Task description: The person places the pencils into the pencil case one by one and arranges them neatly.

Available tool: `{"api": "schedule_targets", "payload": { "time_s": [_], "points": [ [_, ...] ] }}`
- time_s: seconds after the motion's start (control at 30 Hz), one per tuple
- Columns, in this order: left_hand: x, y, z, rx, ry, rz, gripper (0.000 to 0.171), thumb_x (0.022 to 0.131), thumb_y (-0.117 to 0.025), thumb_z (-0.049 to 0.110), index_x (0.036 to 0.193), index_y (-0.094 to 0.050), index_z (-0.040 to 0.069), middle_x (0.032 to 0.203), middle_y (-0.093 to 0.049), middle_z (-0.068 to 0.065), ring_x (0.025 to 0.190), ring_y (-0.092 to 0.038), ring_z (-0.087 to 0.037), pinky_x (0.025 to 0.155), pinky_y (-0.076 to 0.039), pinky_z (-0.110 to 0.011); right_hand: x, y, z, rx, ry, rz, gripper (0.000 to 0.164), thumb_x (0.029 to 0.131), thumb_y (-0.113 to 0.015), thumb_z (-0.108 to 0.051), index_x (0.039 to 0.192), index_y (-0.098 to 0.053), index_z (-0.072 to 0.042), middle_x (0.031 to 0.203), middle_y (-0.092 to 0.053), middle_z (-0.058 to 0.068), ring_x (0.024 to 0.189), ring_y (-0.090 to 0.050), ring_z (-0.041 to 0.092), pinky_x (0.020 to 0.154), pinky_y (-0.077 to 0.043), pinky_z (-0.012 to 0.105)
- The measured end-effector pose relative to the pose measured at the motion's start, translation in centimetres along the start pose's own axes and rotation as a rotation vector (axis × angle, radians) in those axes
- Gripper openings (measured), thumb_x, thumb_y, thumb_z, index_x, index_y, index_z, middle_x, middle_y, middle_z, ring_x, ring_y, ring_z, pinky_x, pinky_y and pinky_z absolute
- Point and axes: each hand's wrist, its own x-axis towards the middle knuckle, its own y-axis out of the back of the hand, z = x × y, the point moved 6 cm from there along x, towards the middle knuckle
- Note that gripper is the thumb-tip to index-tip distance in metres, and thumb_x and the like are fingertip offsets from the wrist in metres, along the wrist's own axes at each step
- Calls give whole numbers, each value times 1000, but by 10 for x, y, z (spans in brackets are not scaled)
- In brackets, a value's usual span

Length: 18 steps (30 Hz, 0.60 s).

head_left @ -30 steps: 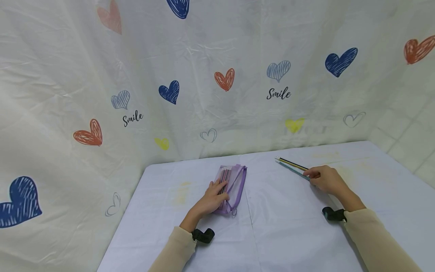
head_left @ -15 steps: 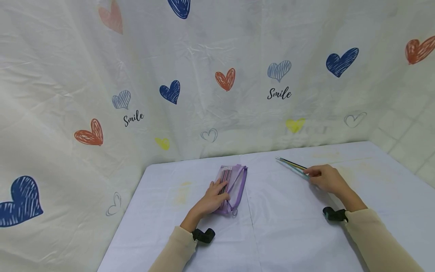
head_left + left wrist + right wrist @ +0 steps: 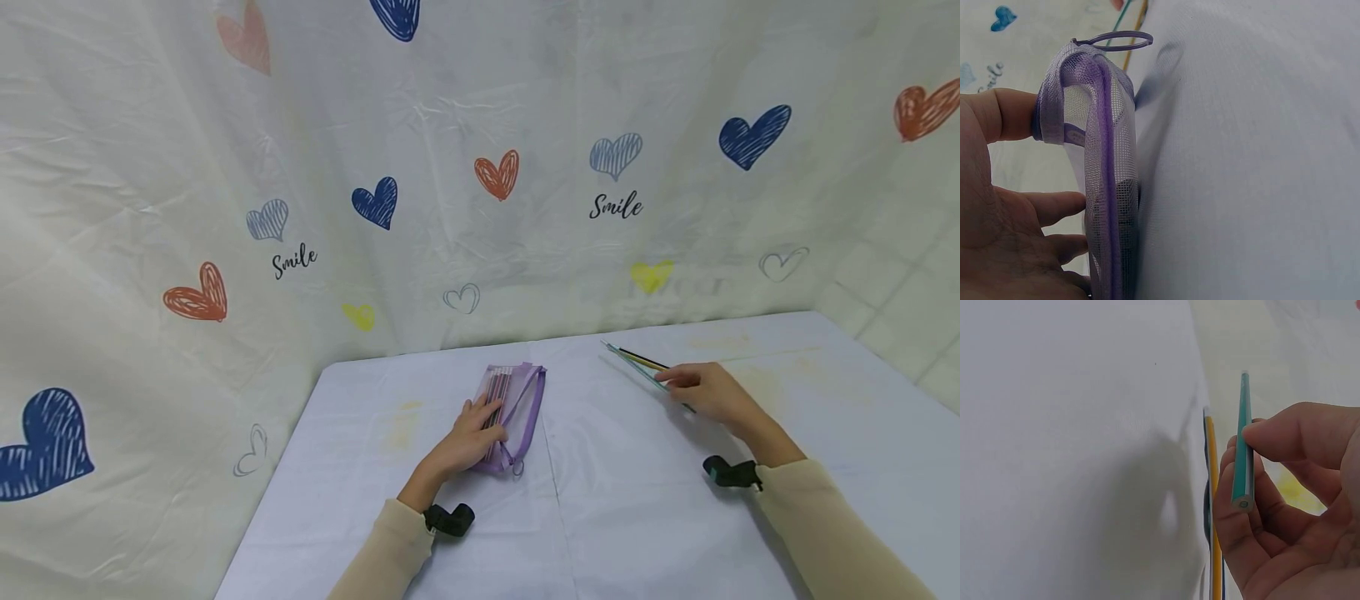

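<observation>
On the left half of the table lies a purple mesh pencil case (image 3: 531,417), with several dark striped pencils (image 3: 498,385) visible through it. My left hand (image 3: 462,437) rests on it with fingers outstretched; in the left wrist view the thumb touches the end near a purple ring (image 3: 1124,44). To the right, my right hand (image 3: 717,395) pinches a teal pencil (image 3: 1244,450) between thumb and fingers, raised at a slant. Close beside and below those fingers a yellow-and-black striped pencil (image 3: 1212,469) lies on the table, partly hidden by the hand.
A white cloth covers the table (image 3: 600,517). Behind it hangs a pale curtain (image 3: 540,250) printed with hearts and "Smile". Black wrist cameras, left camera (image 3: 450,521) and right camera (image 3: 731,472), sit at the cream sleeves.
The right hand has moved slightly left and lifted the teal pencil off its place beside the yellow-and-black one. The left hand and pencil case stay still.
</observation>
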Motion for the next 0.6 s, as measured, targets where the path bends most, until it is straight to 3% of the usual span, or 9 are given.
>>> {"api": "schedule_targets", "payload": {
  "time_s": [0.37,0.6],
  "points": [
    [0,0,1,1,-3,4,78,87,-58,38,160,-37,19,173,-12,-9,160,4,-40,121,-4,-72,-2,-15,-17,111,29,-87,38,95,-65,-12,131,-67,-1,127,-67,24,106,-61,20,82,-49,29],
    [-1,0,2,0,-6,5,79,87,-58,38,160,-37,17,173,-12,-10,160,4,-41,121,-4,-73,-7,-28,-32,149,65,-174,36,94,-68,-15,128,-70,-3,120,-69,16,98,-58,16,82,-47,29]
  ]
}}
